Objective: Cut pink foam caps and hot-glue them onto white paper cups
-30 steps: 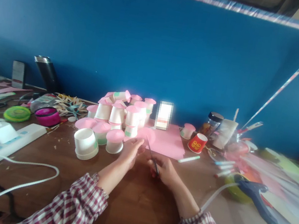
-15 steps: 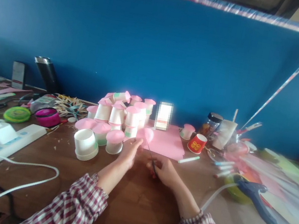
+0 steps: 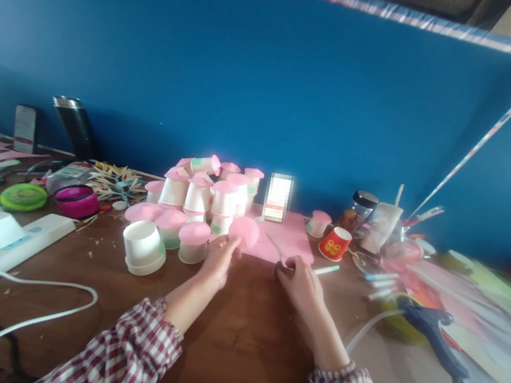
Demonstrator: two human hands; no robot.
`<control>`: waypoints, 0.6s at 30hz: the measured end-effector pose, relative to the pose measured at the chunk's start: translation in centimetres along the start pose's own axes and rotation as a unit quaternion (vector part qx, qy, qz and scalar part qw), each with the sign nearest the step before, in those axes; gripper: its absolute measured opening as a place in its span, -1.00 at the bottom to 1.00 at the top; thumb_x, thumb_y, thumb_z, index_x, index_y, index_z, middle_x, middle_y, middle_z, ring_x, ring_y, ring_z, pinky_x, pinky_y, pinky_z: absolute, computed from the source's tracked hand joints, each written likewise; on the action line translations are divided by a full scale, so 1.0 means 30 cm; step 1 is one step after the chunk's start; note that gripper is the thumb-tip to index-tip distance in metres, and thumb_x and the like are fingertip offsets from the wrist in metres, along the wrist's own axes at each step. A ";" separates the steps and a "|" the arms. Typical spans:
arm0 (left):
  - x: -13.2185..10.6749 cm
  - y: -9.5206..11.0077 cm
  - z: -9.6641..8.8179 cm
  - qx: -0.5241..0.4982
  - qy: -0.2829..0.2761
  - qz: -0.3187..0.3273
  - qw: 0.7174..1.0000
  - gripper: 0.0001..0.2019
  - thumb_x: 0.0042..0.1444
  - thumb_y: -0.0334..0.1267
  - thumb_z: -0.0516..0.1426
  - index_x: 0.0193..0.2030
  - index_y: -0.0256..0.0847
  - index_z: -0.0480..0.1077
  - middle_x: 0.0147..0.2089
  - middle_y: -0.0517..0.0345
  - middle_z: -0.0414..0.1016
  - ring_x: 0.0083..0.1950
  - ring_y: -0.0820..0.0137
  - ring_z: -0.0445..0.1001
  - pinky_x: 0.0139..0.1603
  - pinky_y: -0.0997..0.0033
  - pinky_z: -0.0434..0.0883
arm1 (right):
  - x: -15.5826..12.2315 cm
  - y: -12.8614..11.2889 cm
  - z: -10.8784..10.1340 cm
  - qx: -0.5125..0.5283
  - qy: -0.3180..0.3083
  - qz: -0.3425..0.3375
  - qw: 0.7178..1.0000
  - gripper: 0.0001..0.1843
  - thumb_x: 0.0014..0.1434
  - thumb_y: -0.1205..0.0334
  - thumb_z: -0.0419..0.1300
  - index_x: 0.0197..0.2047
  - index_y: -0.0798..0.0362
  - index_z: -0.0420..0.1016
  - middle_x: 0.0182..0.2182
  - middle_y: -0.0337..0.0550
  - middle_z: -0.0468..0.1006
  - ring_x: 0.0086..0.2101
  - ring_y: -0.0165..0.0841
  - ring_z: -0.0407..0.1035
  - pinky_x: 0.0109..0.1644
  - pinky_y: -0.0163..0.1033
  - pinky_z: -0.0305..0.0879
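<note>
My left hand [image 3: 221, 257] pinches a pink paper disc [image 3: 245, 231] by its lower edge, holding it up before the stacked cups. In my right hand [image 3: 300, 282] is a pair of scissors [image 3: 274, 245]; the thin blades point up and left, and the fingers cover most of the handles. Behind both hands lies a pink paper sheet [image 3: 291, 235]. Left of the disc, several white paper cups [image 3: 198, 197] topped with pink paper are piled up. A plain white cup [image 3: 144, 249] stands upside down at the front of them.
A red paper cup [image 3: 335, 244] and a marker [image 3: 326, 270] lie right of the sheet. A glue gun [image 3: 437, 333] with its cord rests at the right. The power strip [image 3: 38, 246] and a white cable [image 3: 69, 311] run along the left side.
My right hand has drawn the scissors away from the disc, moving right and slightly up. The disc, still in my left hand, now faces the camera as a full round.
</note>
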State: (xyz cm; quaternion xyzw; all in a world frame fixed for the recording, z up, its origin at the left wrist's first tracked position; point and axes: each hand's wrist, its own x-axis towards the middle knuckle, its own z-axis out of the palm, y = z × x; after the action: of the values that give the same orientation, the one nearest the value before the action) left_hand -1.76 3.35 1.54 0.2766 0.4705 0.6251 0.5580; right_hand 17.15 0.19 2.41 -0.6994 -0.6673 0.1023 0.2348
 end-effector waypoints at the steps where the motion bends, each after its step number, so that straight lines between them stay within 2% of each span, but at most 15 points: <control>1: -0.002 0.000 0.001 0.000 -0.002 -0.002 1.000 -0.80 -0.16 -0.20 0.24 -0.51 -0.25 0.32 -0.61 0.32 0.29 -0.56 0.59 0.27 -0.51 0.58 0.23 | -0.001 -0.001 0.001 -0.002 -0.005 -0.011 1.000 -0.73 0.09 0.09 0.15 -0.17 0.03 0.34 -0.20 -0.07 0.51 -0.19 -0.24 0.38 -0.25 -0.27 0.16; 4: -0.006 0.003 0.004 0.002 0.001 -0.002 1.000 -0.79 -0.17 -0.21 0.24 -0.51 -0.24 0.30 -0.61 0.32 0.29 -0.57 0.60 0.27 -0.51 0.59 0.23 | -0.004 -0.004 0.013 -0.019 -0.017 -0.021 0.999 -0.61 0.13 0.17 0.11 0.02 0.08 0.24 -0.08 0.04 0.48 -0.13 -0.20 0.40 -0.21 -0.23 0.19; 7: -0.006 0.006 0.005 -0.002 0.002 0.003 1.000 -0.77 -0.19 -0.20 0.25 -0.51 -0.24 0.28 -0.61 0.34 0.28 -0.58 0.61 0.26 -0.53 0.59 0.22 | -0.008 -0.012 0.020 -0.047 -0.020 -0.011 0.999 -0.54 0.18 0.20 0.06 0.13 0.12 0.15 -0.14 0.05 0.53 -0.16 -0.19 0.42 -0.22 -0.22 0.19; 13: 0.001 -0.003 0.000 0.023 0.001 0.006 1.000 -0.77 -0.19 -0.20 0.26 -0.50 -0.24 0.29 -0.59 0.31 0.30 -0.58 0.58 0.29 -0.56 0.59 0.23 | -0.008 -0.020 0.003 -0.134 -0.005 0.018 0.991 -0.75 0.23 0.15 -0.01 -0.08 0.05 0.33 -0.33 -0.02 0.56 -0.35 -0.22 0.46 -0.38 -0.26 0.12; 18: 0.014 -0.034 -0.007 0.118 -0.036 0.033 0.992 -0.77 -0.20 -0.25 0.26 -0.40 -0.26 0.34 -0.54 0.22 0.39 -0.54 0.48 0.38 -0.58 0.53 0.28 | 0.000 -0.015 0.002 -0.101 0.028 0.015 0.994 -0.75 0.24 0.15 -0.01 -0.06 0.00 0.35 -0.29 -0.06 0.57 -0.32 -0.24 0.45 -0.38 -0.27 0.10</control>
State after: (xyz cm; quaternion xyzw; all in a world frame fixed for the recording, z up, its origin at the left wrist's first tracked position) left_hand -1.60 3.63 0.46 0.3783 0.5114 0.5730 0.5167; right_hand 16.73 0.19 2.57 -0.7322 -0.6566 0.0180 0.1802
